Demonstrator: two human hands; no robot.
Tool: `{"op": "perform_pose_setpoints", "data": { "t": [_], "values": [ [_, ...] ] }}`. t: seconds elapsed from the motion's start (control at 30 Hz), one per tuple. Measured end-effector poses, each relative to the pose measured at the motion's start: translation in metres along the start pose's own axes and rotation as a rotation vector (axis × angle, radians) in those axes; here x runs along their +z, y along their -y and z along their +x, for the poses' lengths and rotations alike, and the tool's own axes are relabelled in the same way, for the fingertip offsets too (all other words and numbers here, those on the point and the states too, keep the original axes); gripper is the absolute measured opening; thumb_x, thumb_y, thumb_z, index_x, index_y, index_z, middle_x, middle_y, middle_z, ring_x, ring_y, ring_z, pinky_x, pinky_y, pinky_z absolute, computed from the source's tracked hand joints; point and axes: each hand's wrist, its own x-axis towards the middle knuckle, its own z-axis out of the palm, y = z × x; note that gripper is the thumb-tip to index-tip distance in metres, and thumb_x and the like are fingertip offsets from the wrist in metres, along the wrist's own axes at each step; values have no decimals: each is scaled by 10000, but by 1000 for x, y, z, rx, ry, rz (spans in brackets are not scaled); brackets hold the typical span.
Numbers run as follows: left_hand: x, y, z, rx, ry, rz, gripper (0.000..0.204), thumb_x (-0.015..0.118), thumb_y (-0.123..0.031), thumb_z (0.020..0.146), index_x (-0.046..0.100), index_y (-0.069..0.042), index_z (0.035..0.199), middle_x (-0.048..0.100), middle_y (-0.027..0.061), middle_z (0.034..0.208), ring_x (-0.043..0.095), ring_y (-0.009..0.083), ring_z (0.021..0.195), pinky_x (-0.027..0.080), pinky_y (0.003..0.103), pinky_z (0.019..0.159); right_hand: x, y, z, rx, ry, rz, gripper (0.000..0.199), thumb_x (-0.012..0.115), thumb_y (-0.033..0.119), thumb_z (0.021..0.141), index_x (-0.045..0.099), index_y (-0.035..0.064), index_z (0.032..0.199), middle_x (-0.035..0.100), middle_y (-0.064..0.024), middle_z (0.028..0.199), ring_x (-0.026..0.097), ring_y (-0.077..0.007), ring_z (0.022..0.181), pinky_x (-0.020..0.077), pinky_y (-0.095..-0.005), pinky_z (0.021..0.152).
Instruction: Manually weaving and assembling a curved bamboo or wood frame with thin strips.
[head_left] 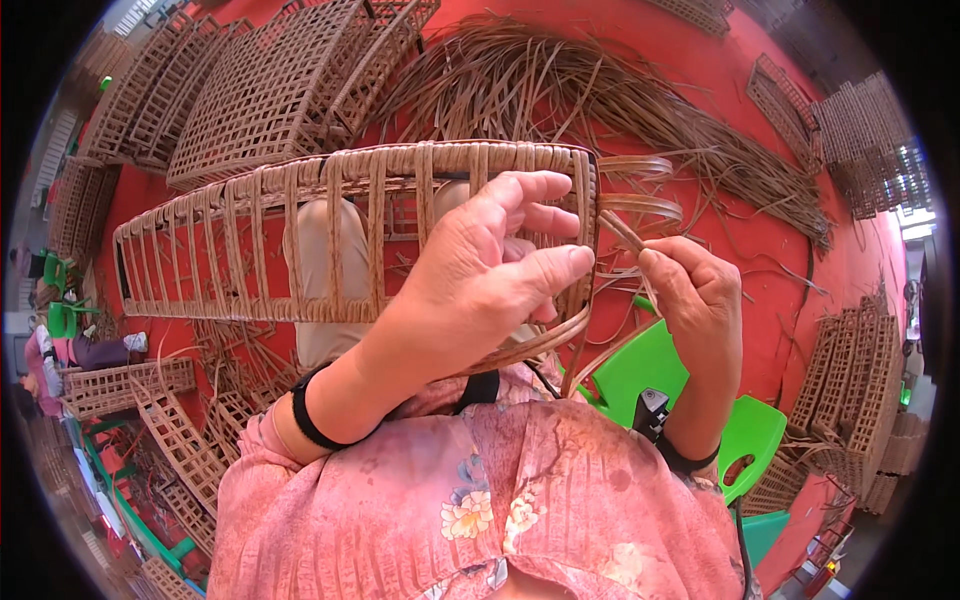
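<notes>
A long woven wicker panel (345, 232) with a wrapped rim and upright slats lies across my lap. My left hand (500, 245) is over its right end, fingers loosely bent and thumb apart; nothing shows in its grasp. Just to the right, my right hand (695, 290) pinches a brown flat strip (622, 231) between thumb and fingers, its tip close to the panel's end. Two loops of strip (640, 206) stick out from that end. More strips (540, 343) curve below my left hand towards my body.
A big heap of loose strips (600, 85) covers the red floor ahead. Stacked lattice panels (265, 95) stand at the far left, others (845, 385) at the right. A green plastic chair (645, 370) is beside me. Another person (85, 352) is at the far left.
</notes>
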Motion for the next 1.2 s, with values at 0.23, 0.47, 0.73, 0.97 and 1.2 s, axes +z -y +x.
{"op": "perform_pose_setpoints", "data": {
  "t": [0.23, 0.47, 0.73, 0.97, 1.2],
  "values": [
    [9, -12, -6, -101, -12, -58, 665, 728, -112, 899, 361, 16, 1439, 563, 151, 1240, 601, 91, 634, 500, 186, 560, 5, 2, -1, 33, -57, 115, 189, 625, 118, 943, 713, -44, 983, 557, 63, 704, 428, -11, 626, 326, -199, 533],
    [14, -5, -1, -75, 21, -59, 824, 768, -130, 864, 257, 62, 1481, 498, 186, 1254, 646, 120, 837, 539, 239, 644, 6, -6, -1, 22, -39, 133, 184, 632, 123, 946, 715, -33, 998, 590, 50, 731, 463, -12, 649, 357, -195, 554],
    [14, 7, -5, 10, -22, -87, 796, 754, -108, 866, 283, -2, 1500, 540, 119, 1202, 620, 73, 878, 462, 149, 564, -1, -15, 11, 60, 161, 222, 208, 651, 173, 966, 704, -22, 1015, 648, 33, 803, 540, -22, 742, 431, -184, 629],
    [5, 0, -4, 46, -4, 129, 671, 734, -102, 879, 382, -21, 1444, 591, 110, 1142, 598, 50, 732, 460, 168, 549, -5, -20, 33, -15, 309, 221, 174, 658, 165, 971, 690, -1, 1016, 579, 63, 739, 477, -16, 666, 381, -198, 566],
    [-2, 26, 17, 733, -238, 956, 407, 660, 15, 885, 574, -57, 1276, 692, 112, 913, 607, 79, 640, 509, 239, 601, -3, -23, 44, -160, 367, 84, 195, 675, 183, 957, 679, -11, 970, 513, 45, 664, 431, -37, 599, 362, -236, 509]
  ]
}}
